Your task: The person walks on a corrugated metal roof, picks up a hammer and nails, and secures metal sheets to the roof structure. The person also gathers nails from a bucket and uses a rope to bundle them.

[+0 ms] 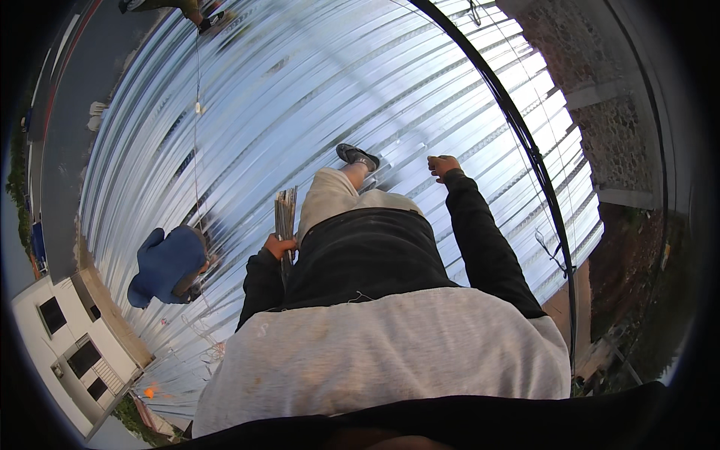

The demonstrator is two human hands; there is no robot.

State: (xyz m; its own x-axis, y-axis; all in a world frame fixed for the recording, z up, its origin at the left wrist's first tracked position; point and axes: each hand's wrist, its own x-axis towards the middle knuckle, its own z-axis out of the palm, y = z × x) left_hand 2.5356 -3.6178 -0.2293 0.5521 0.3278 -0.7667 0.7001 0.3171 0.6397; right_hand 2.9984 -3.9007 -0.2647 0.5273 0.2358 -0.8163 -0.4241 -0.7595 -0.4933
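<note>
My left hand is closed round a bundle of thin grey metal strips beside my left hip. The strips stand roughly upright, their far ends reaching past the hand. Out to the right, over the ribbed metal decking, my right hand hangs with its fingers loosely bent and apart, and nothing shows in it. One of my feet, in a dark shoe, is forward on the decking. My other foot is hidden.
A person in blue bends low over the decking at left. Another person's leg shows at the far left. A thin line runs between them. Thick black cables cross at right, near a stone wall. A white building stands lower left.
</note>
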